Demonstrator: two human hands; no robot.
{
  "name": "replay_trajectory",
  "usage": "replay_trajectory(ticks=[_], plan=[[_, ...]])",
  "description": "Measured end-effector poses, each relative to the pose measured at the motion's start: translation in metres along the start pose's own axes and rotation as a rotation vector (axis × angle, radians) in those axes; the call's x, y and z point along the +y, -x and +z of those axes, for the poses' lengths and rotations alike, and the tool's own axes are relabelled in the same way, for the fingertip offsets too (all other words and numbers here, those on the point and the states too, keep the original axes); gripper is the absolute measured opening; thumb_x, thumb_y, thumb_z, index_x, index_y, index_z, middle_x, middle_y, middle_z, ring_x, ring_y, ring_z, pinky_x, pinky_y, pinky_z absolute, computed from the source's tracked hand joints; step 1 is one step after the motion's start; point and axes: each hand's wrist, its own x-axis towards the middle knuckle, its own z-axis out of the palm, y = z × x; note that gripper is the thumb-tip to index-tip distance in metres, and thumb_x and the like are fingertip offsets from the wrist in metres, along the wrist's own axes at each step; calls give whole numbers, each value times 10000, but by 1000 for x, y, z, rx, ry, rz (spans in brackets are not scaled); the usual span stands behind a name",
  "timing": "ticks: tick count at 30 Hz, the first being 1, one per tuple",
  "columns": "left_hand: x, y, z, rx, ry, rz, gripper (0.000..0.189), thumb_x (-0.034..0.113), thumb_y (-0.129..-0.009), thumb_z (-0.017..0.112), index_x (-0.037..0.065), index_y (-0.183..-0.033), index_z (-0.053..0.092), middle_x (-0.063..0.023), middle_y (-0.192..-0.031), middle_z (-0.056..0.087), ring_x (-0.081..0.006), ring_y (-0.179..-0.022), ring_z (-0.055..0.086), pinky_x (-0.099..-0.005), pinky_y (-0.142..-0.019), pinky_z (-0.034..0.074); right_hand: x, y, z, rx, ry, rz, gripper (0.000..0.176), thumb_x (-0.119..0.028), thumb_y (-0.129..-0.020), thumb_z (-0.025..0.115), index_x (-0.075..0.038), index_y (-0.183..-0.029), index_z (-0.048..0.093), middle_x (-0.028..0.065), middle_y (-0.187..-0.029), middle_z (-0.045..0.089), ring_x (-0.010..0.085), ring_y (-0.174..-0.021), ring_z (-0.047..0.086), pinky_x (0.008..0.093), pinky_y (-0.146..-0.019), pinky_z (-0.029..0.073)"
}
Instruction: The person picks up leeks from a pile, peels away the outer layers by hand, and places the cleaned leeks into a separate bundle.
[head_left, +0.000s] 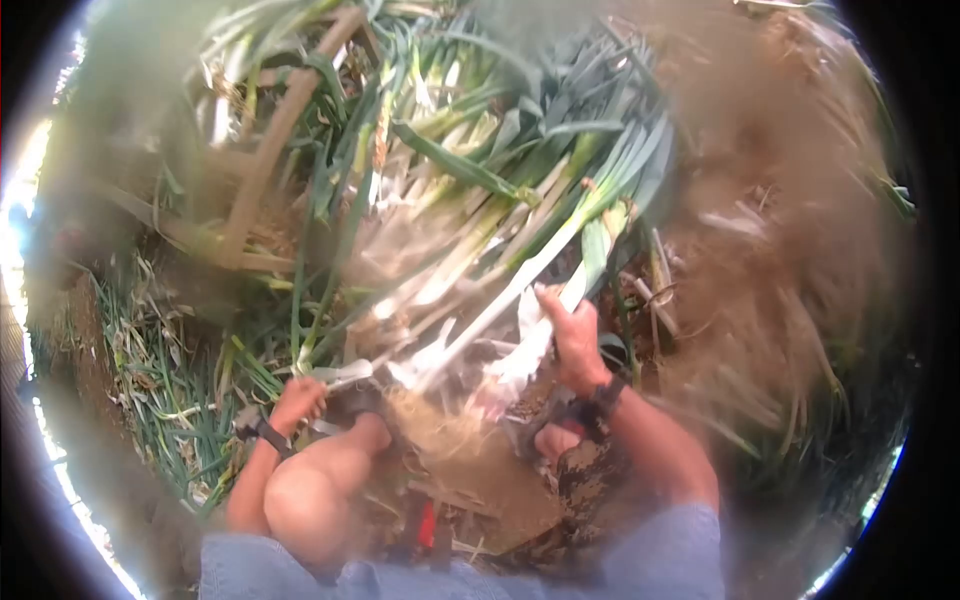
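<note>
My right hand [575,340] is closed around the white stalk of a long green onion [594,258], whose green leaves reach up toward the pile. Pale, loose skin and roots [515,365] hang below that hand, blurred. On the left, my left hand [299,402] is closed, fingers curled, beside my bare knee. A whitish strip [345,374] and some green leaves touch its fingertips; what it grips is not clear. In front of both hands lies a big heap of green onions [490,190], white stalks toward me and leaves away.
Wooden bars [275,150] stand at the upper left beside the heap. More green leaves [165,370] are strewn at the left. Dry straw-like scraps [780,330] cover the brown ground on the right. A small red object [427,524] lies between my legs. Parts of the view are smeared.
</note>
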Motion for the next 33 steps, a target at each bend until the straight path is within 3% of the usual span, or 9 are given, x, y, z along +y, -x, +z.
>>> replay_trajectory(ticks=[6, 8, 11, 14, 17, 20, 26, 31, 33], plan=[[255, 103, 26, -164, -13, 698, 229, 240, -999, 604, 31, -1060, 676, -1, -779, 647, -63, -666, 590, -231, -578, 473, -30, 121, 52, -107, 7, -170, 270, -121, -877, 762, -9, -1067, 607, 26, -927, 665, 94, -792, 619, 247, -699, 522], [286, 107, 55, -56, -180, 1041, 402, 297, -973, 637, 39, -1281, 603, -146, -1118, 664, -213, -1022, 629, -342, -881, 513, -26, 147, 63, -150, 77, -312, 349, -107, -875, 751, 12, -1157, 583, 64, -1002, 673, 133, -855, 646, 270, -737, 540], [304, 94, 105, -252, -197, 925, 750, 332, -918, 702, 17, -1501, 351, -224, -1431, 480, -290, -1304, 478, -400, -1081, 418, -34, 184, 77, -195, 191, -574, 414, -78, -867, 738, 17, -1235, 572, 96, -1087, 674, 173, -930, 663, 304, -786, 553], [287, 80, 148, -219, 72, 1059, 459, 299, -878, 703, -4, -1216, 639, -191, -1071, 691, -290, -964, 663, -434, -816, 535, -50, 204, 82, -188, 169, -629, 429, -65, -868, 733, 10, -1254, 564, 90, -1089, 667, 158, -935, 650, 303, -801, 544], [272, -11, 138, 530, 62, 791, 300, 315, -822, 712, 28, -903, 745, -120, -679, 688, -269, -649, 670, -426, -586, 513, -68, 236, 78, -141, 164, -661, 411, -63, -882, 724, 15, -1256, 572, 53, -1015, 654, 115, -855, 618, 276, -745, 527], [259, 56, 89, 375, -24, 744, 542, 351, -872, 709, -58, -1209, 595, -166, -976, 699, -267, -844, 691, -401, -761, 565, -76, 265, 58, -71, 343, -874, 355, -68, -896, 713, 9, -1223, 599, 21, -925, 637, 89, -782, 588, 251, -672, 496], [260, 140, 63, 105, 548, 1049, 362, 279, -978, 614, 16, -1228, 621, -93, -989, 708, -129, -740, 674, -244, -602, 563, -39, 244, 69, -200, 393, -881, 294, -94, -895, 715, -17, -1171, 649, 12, -856, 647, 91, -756, 587, 278, -666, 497], [257, 223, 65, -273, 338, 1291, 264, 215, -1003, 580, 48, -1199, 640, -35, -1122, 660, -128, -972, 634, -287, -835, 523, -26, 244, 109, -346, 526, -937, 293, -100, -888, 718, -11, -1162, 664, 84, -824, 641, 126, -726, 604, 291, -688, 504], [245, 212, 67, -464, 630, 1053, 241, 220, -1014, 572, 43, -1161, 647, -55, -1100, 652, -146, -1005, 632, -299, -857, 529, -29, 239, 106, -423, 561, -915, 262, -94, -892, 708, -13, -1139, 674, 69, -833, 647, 134, -735, 612, 286, -696, 507]])
